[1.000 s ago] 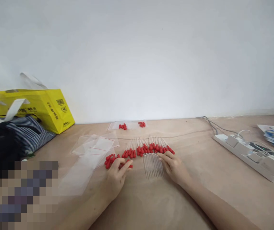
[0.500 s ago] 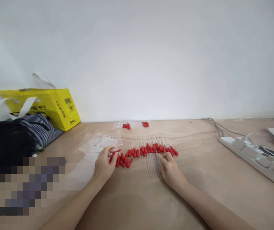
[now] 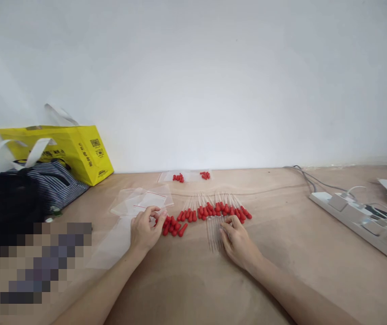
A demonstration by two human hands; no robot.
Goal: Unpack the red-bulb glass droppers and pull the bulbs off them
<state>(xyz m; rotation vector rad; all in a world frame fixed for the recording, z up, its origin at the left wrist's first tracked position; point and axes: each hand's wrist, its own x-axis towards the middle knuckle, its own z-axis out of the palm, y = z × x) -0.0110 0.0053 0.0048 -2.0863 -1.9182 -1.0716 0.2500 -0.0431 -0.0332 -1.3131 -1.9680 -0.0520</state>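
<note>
The left hand [image 3: 146,231] is held at the left edge of a pile of red bulbs [image 3: 174,227] on the worktop [image 3: 193,284]; whether anything is pinched in its curled grip cannot be told. The right hand [image 3: 238,241] is placed at the right side of a row of clear tubes [image 3: 213,234]; whether one is held in its bent grip cannot be told either. Just beyond the tubes, red-bulbed droppers [image 3: 217,207] are fanned out.
</note>
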